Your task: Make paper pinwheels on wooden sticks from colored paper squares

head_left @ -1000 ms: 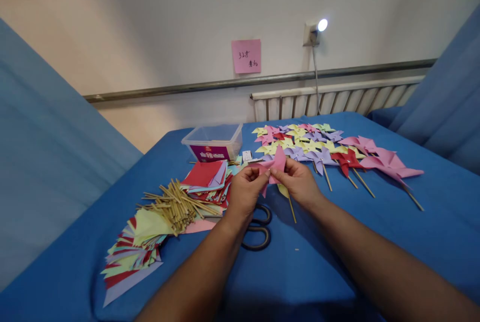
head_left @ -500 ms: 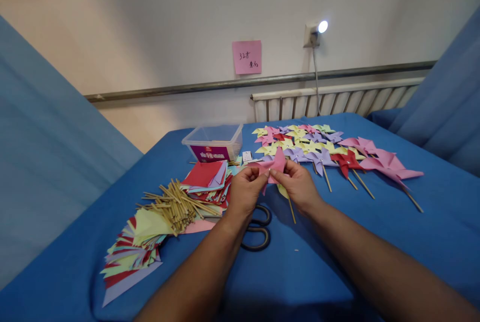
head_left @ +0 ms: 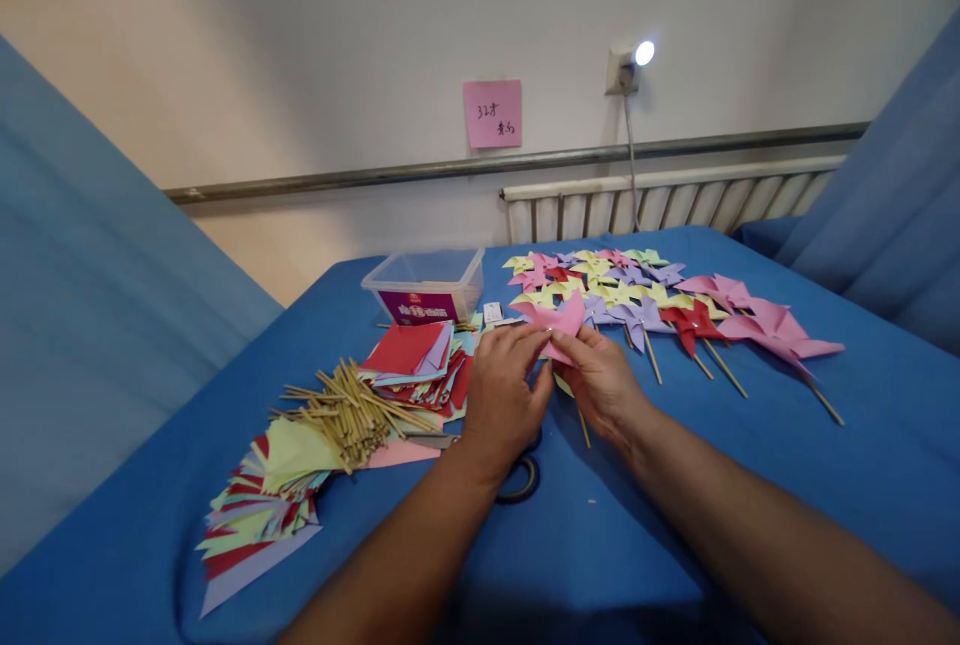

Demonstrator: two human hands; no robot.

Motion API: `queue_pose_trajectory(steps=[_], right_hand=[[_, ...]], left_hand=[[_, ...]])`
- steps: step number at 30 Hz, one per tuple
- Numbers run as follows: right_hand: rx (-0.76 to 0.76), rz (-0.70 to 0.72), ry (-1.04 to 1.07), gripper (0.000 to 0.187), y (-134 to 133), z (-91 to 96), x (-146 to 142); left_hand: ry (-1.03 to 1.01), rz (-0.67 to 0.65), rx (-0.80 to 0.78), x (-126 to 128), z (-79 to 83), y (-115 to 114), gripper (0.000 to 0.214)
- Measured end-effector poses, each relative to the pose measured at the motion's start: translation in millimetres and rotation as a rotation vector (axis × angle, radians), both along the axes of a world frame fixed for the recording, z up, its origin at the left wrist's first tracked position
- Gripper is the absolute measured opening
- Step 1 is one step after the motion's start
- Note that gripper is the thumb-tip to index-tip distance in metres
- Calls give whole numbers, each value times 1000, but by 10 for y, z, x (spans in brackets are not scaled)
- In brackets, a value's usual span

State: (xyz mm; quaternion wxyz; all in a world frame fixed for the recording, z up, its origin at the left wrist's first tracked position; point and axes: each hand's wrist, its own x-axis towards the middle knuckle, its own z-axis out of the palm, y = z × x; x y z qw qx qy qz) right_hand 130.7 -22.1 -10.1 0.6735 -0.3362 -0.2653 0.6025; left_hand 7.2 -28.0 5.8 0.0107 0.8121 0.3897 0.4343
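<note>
Both hands meet over the middle of the blue table [head_left: 750, 445] on a pink paper pinwheel [head_left: 561, 322]. My left hand [head_left: 504, 395] pinches its left side with fingers closed. My right hand [head_left: 600, 377] grips its lower right side, fingers closed too. A yellow pinwheel on a wooden stick [head_left: 581, 423] lies on the table just under my right hand. Black scissors [head_left: 523, 477] lie beneath my left wrist, mostly hidden by it.
Several finished pinwheels [head_left: 652, 300] lie in rows at the back right. A bundle of wooden sticks [head_left: 352, 410] and stacks of coloured paper [head_left: 416, 360] lie to the left, cut triangles [head_left: 259, 510] nearer. A clear plastic box [head_left: 426, 285] stands behind. Blue screens flank both sides.
The pink pinwheel has opened out flatter and shifted slightly right. My left hand has turned palm down and moved lower, now covering more of the scissors.
</note>
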Motion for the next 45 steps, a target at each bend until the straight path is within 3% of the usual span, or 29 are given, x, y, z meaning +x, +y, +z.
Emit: queue_pose_trajectory(steps=[7, 13, 17, 22, 29, 34, 38, 45], right_hand=[[56, -35, -101, 25, 10, -61, -10], [252, -312, -609, 15, 64, -137, 45], [458, -470, -1000, 5, 40, -114, 105], [636, -568, -1357, 12, 73, -80, 161], [703, -645, -1592, 11, 110, -84, 134], [748, -632, -1645, 15, 58, -38, 96], [784, -503, -1705, 25, -4, 3, 78], [777, -300, -1792, 37, -133, 67, 39]], left_hand=[[-1, 29, -13, 9, -9, 4, 29], [-145, -12, -117, 46, -31, -24, 33], [-375, -60, -361, 60, -29, -6, 36], [-794, -217, -750, 112, -11, 15, 34], [-1050, -276, -870, 153, -78, 30, 31], [-1204, -340, -928, 136, -52, 55, 26], [-1341, -358, -980, 106, -13, 96, 19], [-1475, -180, -1106, 27, -12, 153, 23]])
